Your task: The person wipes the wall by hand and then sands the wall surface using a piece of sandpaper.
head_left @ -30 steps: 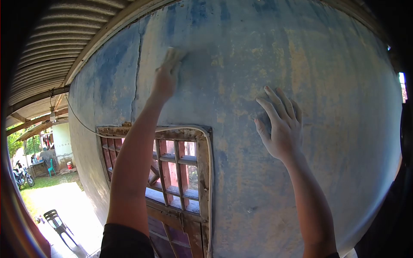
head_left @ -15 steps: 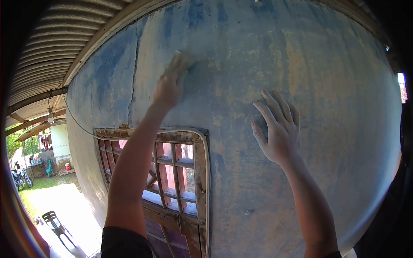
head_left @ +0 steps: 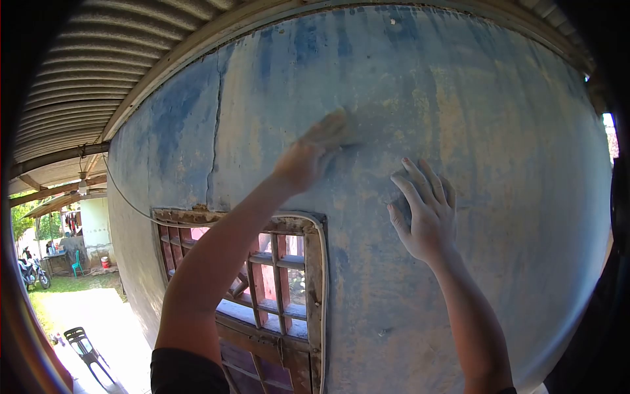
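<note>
Blurred by motion, my left hand (head_left: 303, 161) is closed on a flat, pale yellowish piece that looks like sandpaper (head_left: 340, 123). It lies against the worn blue-grey wall (head_left: 380, 262), above and right of the window. My right hand (head_left: 428, 220) rests on the same wall, lower and further right, its dusty fingers spread and its palm towards the surface. Nothing shows in that hand. The wall has patchy, faded paint with yellowish streaks, and a long crack (head_left: 215, 141) runs down to the left of my left hand.
Below my left arm is a wooden barred window (head_left: 315, 276), with a pale cable (head_left: 324, 253) along its frame. A corrugated roof (head_left: 111, 59) slopes overhead. Down at the left stand a dark plastic chair (head_left: 85, 348) and a motorcycle (head_left: 33, 270).
My left hand has swept right and slightly down across the wall with the sandpaper. My right hand keeps its place on the wall. The view has tilted up slightly.
</note>
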The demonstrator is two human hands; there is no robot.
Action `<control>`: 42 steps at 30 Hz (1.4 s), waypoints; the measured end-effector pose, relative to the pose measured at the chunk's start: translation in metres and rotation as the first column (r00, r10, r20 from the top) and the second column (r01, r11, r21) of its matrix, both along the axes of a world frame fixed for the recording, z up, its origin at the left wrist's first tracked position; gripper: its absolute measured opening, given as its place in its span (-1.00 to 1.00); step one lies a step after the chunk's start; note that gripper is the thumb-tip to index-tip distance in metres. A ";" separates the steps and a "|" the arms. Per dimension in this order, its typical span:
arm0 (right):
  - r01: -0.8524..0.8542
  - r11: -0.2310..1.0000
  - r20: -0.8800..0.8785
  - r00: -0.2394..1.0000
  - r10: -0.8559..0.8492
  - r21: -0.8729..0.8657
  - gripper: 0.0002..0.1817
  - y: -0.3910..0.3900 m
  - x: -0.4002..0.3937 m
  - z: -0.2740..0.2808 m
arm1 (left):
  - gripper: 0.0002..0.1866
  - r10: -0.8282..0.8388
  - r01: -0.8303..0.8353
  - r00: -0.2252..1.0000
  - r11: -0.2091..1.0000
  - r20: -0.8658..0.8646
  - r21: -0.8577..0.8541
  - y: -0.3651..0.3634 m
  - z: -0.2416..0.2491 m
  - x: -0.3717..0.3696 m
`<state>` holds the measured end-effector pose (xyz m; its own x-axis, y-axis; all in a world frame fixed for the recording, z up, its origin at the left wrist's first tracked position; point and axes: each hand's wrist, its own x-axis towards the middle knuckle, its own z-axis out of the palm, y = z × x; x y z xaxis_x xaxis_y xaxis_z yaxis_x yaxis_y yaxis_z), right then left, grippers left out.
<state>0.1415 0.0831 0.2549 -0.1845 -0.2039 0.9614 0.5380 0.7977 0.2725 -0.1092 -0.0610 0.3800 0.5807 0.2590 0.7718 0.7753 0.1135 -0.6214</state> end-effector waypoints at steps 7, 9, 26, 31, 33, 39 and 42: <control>0.028 1.000 -0.012 1.000 -0.028 -0.014 -0.49 -0.002 -0.004 -0.003 | -0.46 -0.049 -0.091 0.881 0.959 0.470 0.270 -0.007 0.023 -0.032; 0.035 0.999 -0.002 0.999 -0.035 -0.016 -0.49 -0.003 -0.002 -0.002 | -0.45 -0.001 -0.039 0.932 0.994 0.363 0.102 0.010 -0.008 0.010; 0.123 0.991 0.042 0.992 -0.121 -0.048 -0.43 -0.002 -0.006 0.002 | -0.48 -0.137 0.045 0.895 0.975 0.424 0.219 -0.039 -0.051 -0.078; 0.123 0.991 0.032 0.992 -0.122 -0.045 -0.43 -0.005 -0.012 0.013 | -0.47 -0.028 0.041 0.964 0.998 0.265 -0.044 -0.081 -0.087 -0.084; 0.116 0.992 0.018 0.993 -0.115 -0.054 -0.44 -0.008 -0.015 0.022 | -0.47 0.013 0.000 0.958 0.999 0.287 -0.046 -0.092 -0.074 -0.101; 0.109 0.994 -0.037 0.993 -0.109 -0.022 -0.51 -0.007 -0.021 0.028 | -0.49 -0.199 -0.048 0.807 0.916 0.556 0.398 -0.060 -0.037 -0.104; 0.090 0.996 -0.063 0.994 -0.089 0.010 -0.51 -0.005 -0.021 0.027 | -0.48 -0.085 0.034 0.887 0.992 0.455 0.119 -0.050 -0.075 -0.064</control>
<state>0.1203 0.0781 0.2823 -0.1419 -0.2013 0.9692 0.6234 0.7424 0.2454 -0.1731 -0.1113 0.3045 0.1674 0.1379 0.9762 0.9778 0.1031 -0.1823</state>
